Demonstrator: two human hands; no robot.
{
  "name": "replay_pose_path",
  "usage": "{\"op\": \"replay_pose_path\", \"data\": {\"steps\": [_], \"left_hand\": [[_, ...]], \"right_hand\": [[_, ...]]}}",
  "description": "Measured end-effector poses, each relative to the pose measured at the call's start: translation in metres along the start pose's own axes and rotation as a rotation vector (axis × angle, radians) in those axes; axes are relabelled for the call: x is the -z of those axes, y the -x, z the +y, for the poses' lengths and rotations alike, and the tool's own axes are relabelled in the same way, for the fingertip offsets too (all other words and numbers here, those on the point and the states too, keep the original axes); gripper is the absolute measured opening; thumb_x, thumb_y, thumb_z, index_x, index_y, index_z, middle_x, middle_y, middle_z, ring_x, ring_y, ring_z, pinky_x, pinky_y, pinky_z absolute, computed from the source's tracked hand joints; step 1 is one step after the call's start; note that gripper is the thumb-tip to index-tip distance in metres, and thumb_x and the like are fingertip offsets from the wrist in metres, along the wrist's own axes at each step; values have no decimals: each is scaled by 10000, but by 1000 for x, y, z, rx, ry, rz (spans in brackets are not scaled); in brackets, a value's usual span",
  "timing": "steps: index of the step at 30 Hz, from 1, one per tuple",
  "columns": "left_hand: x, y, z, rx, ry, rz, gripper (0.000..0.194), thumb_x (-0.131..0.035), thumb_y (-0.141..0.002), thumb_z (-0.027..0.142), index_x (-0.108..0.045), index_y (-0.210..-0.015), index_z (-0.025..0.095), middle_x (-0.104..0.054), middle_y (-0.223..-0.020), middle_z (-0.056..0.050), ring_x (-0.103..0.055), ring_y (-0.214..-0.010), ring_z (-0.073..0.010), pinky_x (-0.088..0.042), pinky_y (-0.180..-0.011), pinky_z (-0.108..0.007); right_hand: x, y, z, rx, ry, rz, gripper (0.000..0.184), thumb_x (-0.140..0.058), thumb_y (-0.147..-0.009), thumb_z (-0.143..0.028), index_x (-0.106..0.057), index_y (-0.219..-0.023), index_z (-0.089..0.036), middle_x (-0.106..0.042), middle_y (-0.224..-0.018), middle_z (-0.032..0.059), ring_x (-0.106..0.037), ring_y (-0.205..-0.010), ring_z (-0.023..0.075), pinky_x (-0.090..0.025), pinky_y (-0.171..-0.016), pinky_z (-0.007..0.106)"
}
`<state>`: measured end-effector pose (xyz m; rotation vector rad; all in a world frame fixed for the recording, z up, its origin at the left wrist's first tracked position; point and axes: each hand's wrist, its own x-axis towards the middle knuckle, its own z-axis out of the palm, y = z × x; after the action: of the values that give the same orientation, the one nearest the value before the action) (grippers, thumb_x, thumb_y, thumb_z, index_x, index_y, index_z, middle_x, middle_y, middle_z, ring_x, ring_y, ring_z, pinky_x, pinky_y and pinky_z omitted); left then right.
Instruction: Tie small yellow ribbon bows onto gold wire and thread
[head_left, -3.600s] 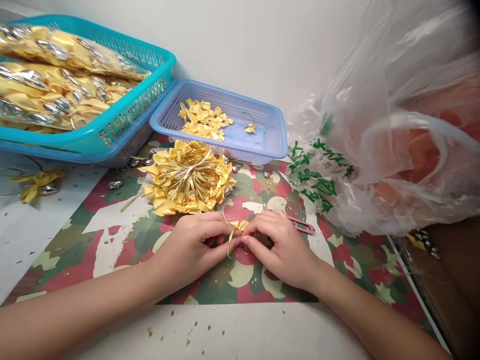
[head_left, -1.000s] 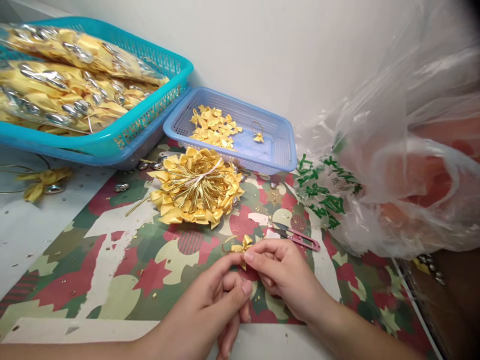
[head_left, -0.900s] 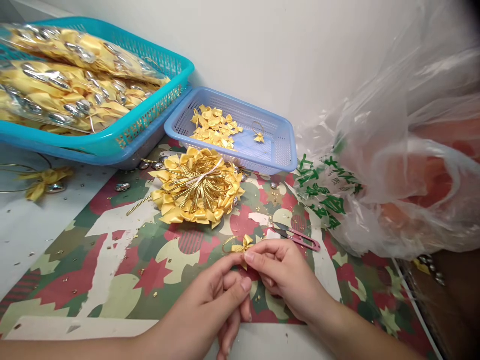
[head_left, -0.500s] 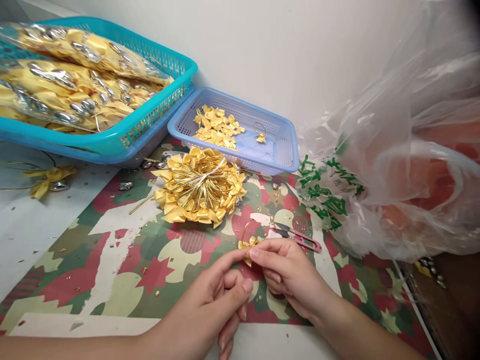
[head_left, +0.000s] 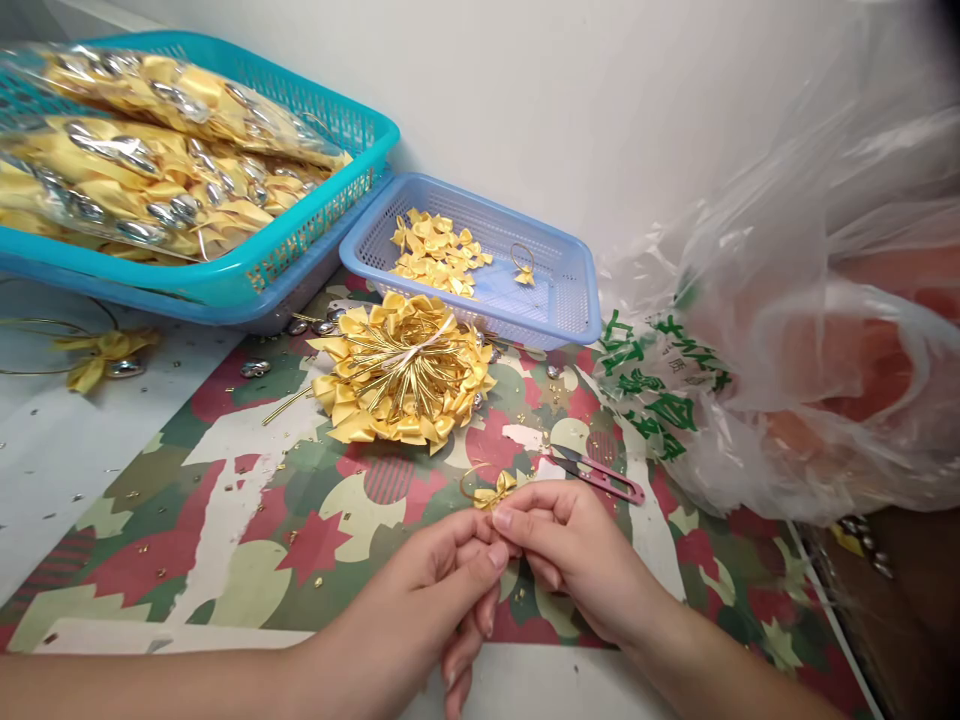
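A small gold ribbon bow (head_left: pixel 495 490) with a thin gold cord loop stands up just beyond my fingertips. My right hand (head_left: pixel 570 535) pinches its near side between thumb and forefinger. Against those fingertips, my left hand (head_left: pixel 450 590) is closed on the bow's near end too, thumb drawn up to the forefinger and the other fingers curled below. The fingers hide the exact contact. Pink-handled thread snips (head_left: pixel 600 475) lie just past my right hand. Beyond the bow sits a round bundle of gold bows (head_left: pixel 401 375), its cords gathered in the middle by a pale tie.
A blue basket (head_left: pixel 577 290) holds loose bows behind the bundle. At left, a turquoise basket (head_left: pixel 315 225) holds clear bags (head_left: pixel 150 170) of bows and silver bells. A plastic bag (head_left: pixel 810 400) bulges at right. Silver bells (head_left: pixel 255 368) and gold scraps dot the patterned paper (head_left: pixel 352 570).
The cord loop has tipped over to the left and the bow has turned. My left thumb has moved up to its forefinger, and that forefinger has bent in. The view has shifted slightly.
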<state>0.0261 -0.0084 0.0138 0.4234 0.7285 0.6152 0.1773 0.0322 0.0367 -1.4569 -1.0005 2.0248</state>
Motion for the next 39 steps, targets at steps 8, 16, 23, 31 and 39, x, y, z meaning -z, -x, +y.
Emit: {"op": "replay_pose_path", "data": {"steps": [8, 16, 23, 31, 39], "left_hand": [[-3, -1, 3, 103, -10, 41, 440, -686, -724, 587, -495, -660, 195, -480, -441, 87, -343, -284, -34, -425, -296, -143], [-4, -2, 2, 160, -67, 60, 343, -660, -708, 457, -493, -577, 187, -448, -393, 86, -337, -258, -34, -378, -273, -133], [-7, 1, 4, 174, -145, 57, 360, -609, -711, 478, -453, -541, 202, -413, -377, 88, -327, -271, -46, -348, -282, -148], [-13, 4, 12, 172, -255, 85, 385, -555, -722, 523, -417, -551, 207, -401, -387, 91, -320, -302, -40, -316, -313, -145], [-11, 6, 9, 177, -304, 84, 325, -533, -721, 513, -470, -648, 203, -399, -408, 100, -325, -304, -45, -292, -328, -152]], "right_hand": [[0, -1, 2, 16, 44, 12, 334, -771, -718, -438, -652, -710, -126, -416, -398, -102, -263, -360, 18, -161, -358, 177], [-3, 1, -1, -9, 68, 32, 284, -750, -706, -386, -607, -681, -142, -409, -400, -106, -251, -354, 20, -151, -359, 182], [-4, 2, -1, -30, 10, 9, 281, -734, -717, -384, -569, -683, -160, -378, -391, -121, -219, -349, 16, -124, -354, 176], [-3, 1, 1, -20, -194, -30, 283, -744, -693, -356, -528, -713, -174, -384, -379, -131, -206, -325, 7, -134, -343, 157], [-2, -2, 6, -19, -241, -110, 229, -691, -702, -326, -524, -724, -172, -589, -474, -53, -451, -335, 36, -273, -362, 141]]}}
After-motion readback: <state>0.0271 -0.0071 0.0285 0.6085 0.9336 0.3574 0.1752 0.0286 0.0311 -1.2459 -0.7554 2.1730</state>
